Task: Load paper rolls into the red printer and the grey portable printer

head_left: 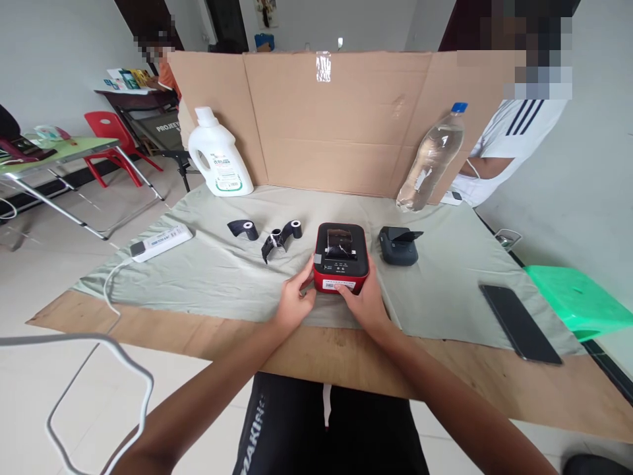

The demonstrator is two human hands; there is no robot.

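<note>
A small red-and-black box (341,262), which looks like a compact printer, stands on the cloth in front of me. Dark shiny film sits in its top opening, and a white label is on its near face. My left hand (295,300) closes on its left side, and my right hand (364,300) grips the right side with the thumb on the front label. Left of it lie loose rolls of black film: one roll (250,229) apart, others (279,239) with strips unwound. A small dark device (398,247) with a raised flap sits to the right.
A cardboard screen (326,132) lines the back, with a white jug (220,158) and a tilted water bottle (431,161) before it. A power strip (163,243) with its cable lies left, a phone (519,322) right. A person in white (519,138) is behind the screen; a green stool (578,297) stands right.
</note>
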